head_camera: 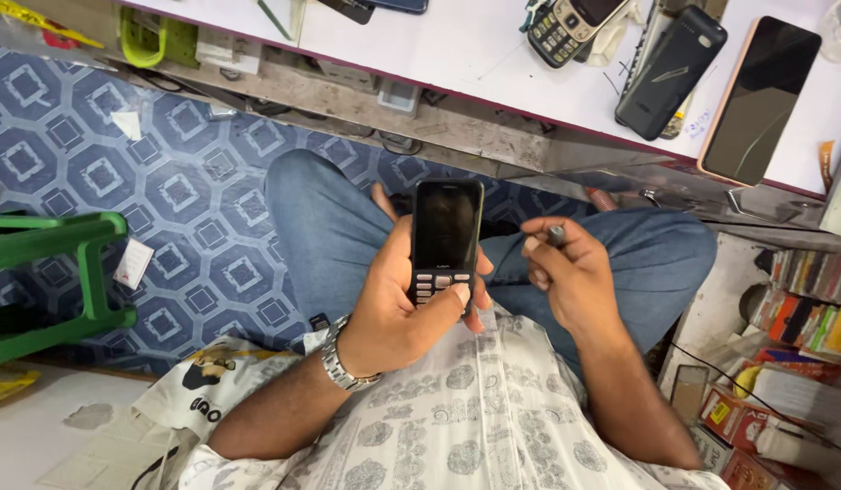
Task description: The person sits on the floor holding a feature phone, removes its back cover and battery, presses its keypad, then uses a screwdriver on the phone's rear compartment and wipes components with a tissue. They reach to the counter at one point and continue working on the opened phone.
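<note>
My left hand (398,304) grips a black keypad phone (446,238) upright over my lap, thumb resting on its lower keys; the screen is dark. A metal watch (342,361) sits on that wrist. My right hand (566,272) hovers just right of the phone, fingers curled around a small dark slim tool (557,235) whose tip pokes up above the fingers.
A white worktop (457,45) runs across the top with a keypad phone (570,27), a black phone body (670,73) and a dark-screened smartphone (761,100). A green stool (53,277) stands left on the blue patterned floor. Boxes (783,381) stack at right.
</note>
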